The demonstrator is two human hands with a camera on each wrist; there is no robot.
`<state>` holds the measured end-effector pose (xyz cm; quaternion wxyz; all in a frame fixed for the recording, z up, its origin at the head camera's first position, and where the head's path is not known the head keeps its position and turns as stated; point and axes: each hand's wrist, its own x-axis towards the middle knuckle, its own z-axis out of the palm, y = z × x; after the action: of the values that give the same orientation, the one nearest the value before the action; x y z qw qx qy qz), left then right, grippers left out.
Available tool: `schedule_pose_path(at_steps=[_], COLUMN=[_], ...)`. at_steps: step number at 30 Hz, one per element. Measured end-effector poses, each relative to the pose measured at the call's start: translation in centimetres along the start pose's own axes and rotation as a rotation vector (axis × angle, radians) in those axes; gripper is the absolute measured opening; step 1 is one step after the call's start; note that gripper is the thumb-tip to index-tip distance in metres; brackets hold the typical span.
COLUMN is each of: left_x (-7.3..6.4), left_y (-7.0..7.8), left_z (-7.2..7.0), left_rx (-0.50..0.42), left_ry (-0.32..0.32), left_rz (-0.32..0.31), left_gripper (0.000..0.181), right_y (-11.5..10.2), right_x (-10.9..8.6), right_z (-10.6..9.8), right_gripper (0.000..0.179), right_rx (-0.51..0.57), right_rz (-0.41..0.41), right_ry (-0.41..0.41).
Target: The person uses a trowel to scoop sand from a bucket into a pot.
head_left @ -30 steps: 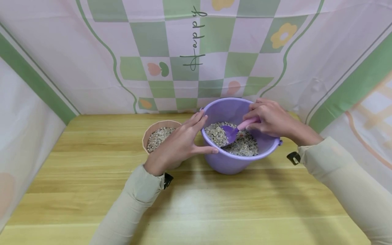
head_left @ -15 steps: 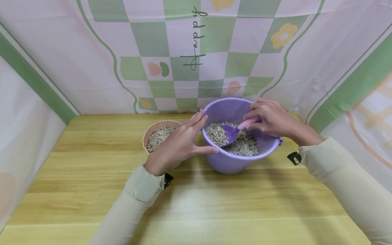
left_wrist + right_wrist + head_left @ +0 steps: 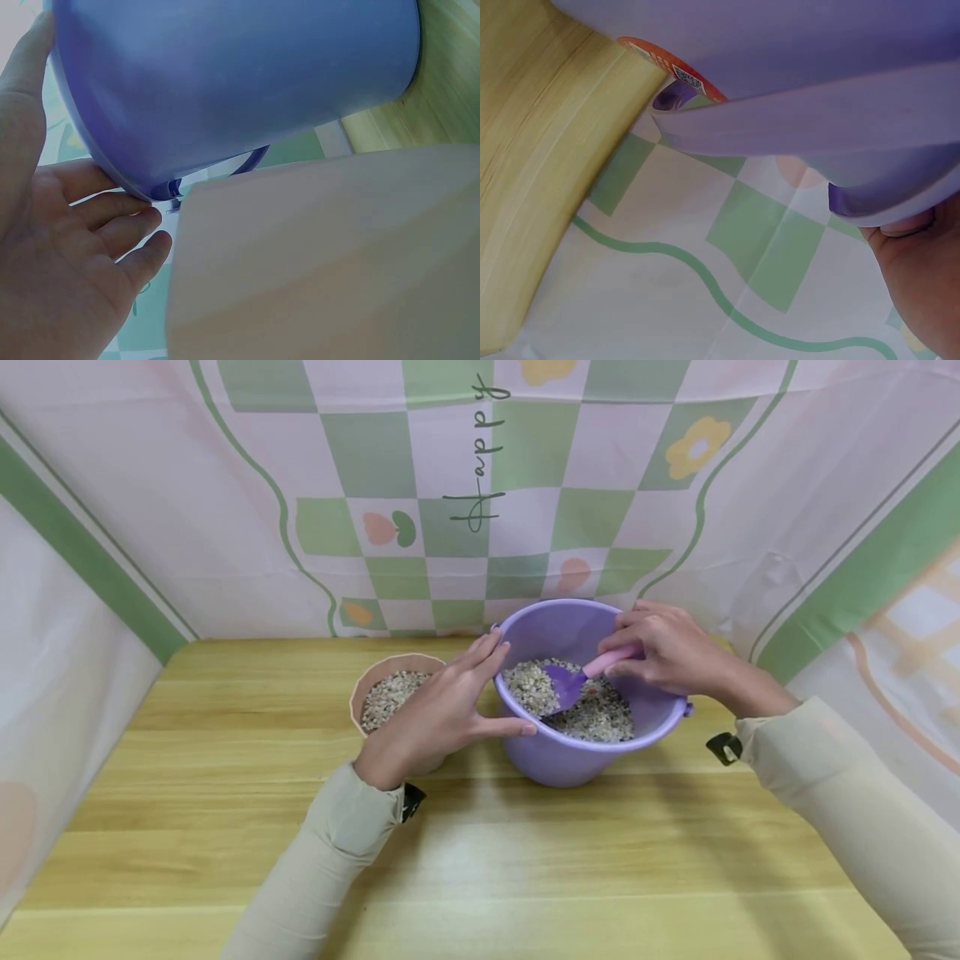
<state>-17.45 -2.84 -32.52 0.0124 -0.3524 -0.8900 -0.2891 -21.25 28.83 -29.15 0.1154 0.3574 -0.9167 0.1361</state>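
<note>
A purple bucket (image 3: 558, 768) holds greyish gravel (image 3: 600, 718). My right hand (image 3: 667, 647) grips the pink handle of a toy shovel (image 3: 570, 685) over the bucket's right side, and its purple blade is in the gravel with some heaped on it. My left hand (image 3: 442, 702) rests against the bucket's left rim with straight fingers and thumb spread apart; the left wrist view shows the fingertips touching the rim (image 3: 97, 161). Partly hidden behind this hand stands a peach-coloured pot (image 3: 360, 689) with gravel in it. In the right wrist view the shovel is hidden by the bucket (image 3: 795, 37).
The bucket and pot stand on a wooden table (image 3: 465, 868). A checked cloth backdrop (image 3: 517, 460) hangs right behind the bucket, with more cloth at both sides. The bucket's handle (image 3: 802, 120) hangs down its outside. An orange sticker (image 3: 671, 67) is on the bucket.
</note>
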Motion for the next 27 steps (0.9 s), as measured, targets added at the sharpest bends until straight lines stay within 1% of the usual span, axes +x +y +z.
schedule_pose_path(at_steps=[7, 16, 27], left_x=[0.03, -0.01, -0.04], left_y=[0.01, 0.03, -0.02], left_z=[0.06, 0.04, 0.06], left_rx=[-0.004, 0.001, -0.009], left_ry=[0.002, 0.001, -0.005], left_rz=[-0.001, -0.008, -0.015], left_gripper=[0.109, 0.110, 0.110], right_y=[0.01, -0.08, 0.05], right_x=[-0.20, -0.45, -0.60], right_z=[-0.06, -0.31, -0.30], right_gripper=[0.027, 0.030, 0.031], right_rx=[0.002, 0.017, 0.022], right_rz=[-0.005, 0.018, 0.006], right_ry=[0.012, 0.012, 0.029])
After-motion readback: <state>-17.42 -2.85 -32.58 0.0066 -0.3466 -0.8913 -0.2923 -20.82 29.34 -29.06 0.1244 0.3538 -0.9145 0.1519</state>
